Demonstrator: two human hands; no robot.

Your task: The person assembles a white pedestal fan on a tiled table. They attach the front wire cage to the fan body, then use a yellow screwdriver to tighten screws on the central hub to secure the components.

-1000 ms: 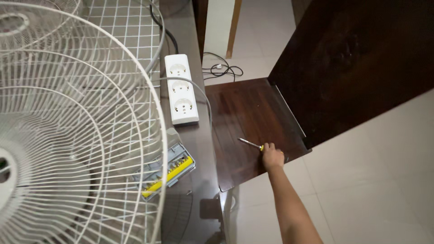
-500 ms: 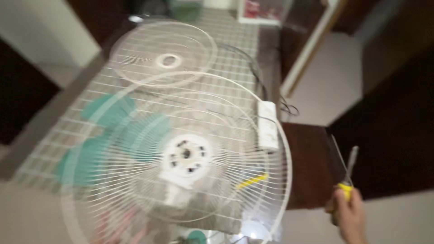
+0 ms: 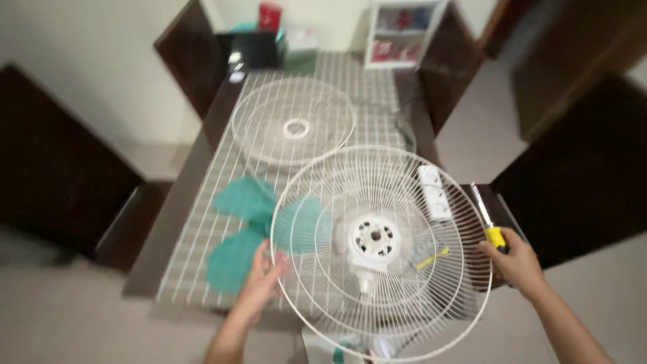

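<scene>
1. Dining table (image 3: 202, 202), checked cloth, dark chairs around.
2. Rear fan guard (image 3: 381, 249), centre; left hand (image 3: 264, 275) grips its rim at 9 o'clock.
3. Right hand (image 3: 515, 259), closed around the screwdriver (image 3: 486, 217) just lifted from a chair seat, now at 3 o'clock, ready for use.
4. Teal blade (image 3: 246, 229) and front guard (image 3: 294, 123) lie at 10–12 o'clock.

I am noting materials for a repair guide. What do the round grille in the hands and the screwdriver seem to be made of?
The grille, held at its rim by the left hand, looks like thin metal wire with a white coating. The screwdriver in the right hand shows a shiny, probably steel shaft and a yellow, likely plastic handle.
</scene>
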